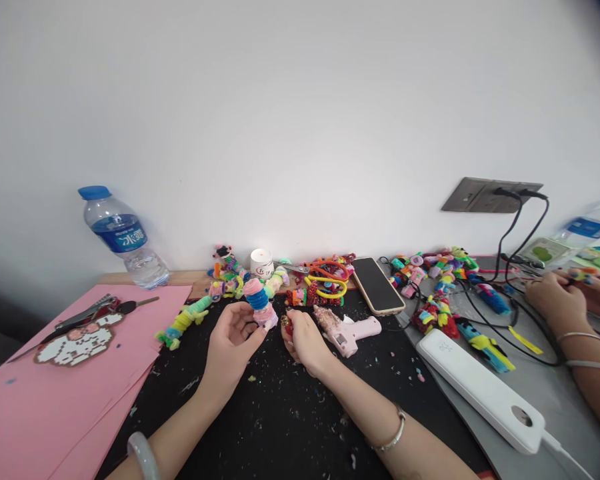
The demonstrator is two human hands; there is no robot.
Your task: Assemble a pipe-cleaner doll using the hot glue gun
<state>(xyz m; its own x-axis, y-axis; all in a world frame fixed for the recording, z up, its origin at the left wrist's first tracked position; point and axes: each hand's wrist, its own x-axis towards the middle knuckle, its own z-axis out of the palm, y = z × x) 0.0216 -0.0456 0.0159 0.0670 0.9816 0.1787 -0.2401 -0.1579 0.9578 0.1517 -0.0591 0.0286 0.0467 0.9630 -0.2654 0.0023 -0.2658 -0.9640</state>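
My left hand [233, 340] curls round a small pipe-cleaner figure [259, 300] with a pink top, blue middle and pale pink base, held upright over the black mat [280, 413]. My right hand [305, 341] is closed just to its right, pinching a small red and gold piece [286, 325] near the figure's base. A pink glue gun [349, 331] lies directly right of my right hand. A green and yellow pipe-cleaner figure [183, 323] lies on the mat left of my left hand.
Pink paper [45, 400] with a bead picture [75, 343] and tools covers the left. A water bottle [123, 239], candle [261, 262], scissors [325, 277], phone [377, 285], a white power bank [483, 389] and cables fill the back and right. Another person's hands [563, 300] work at far right.
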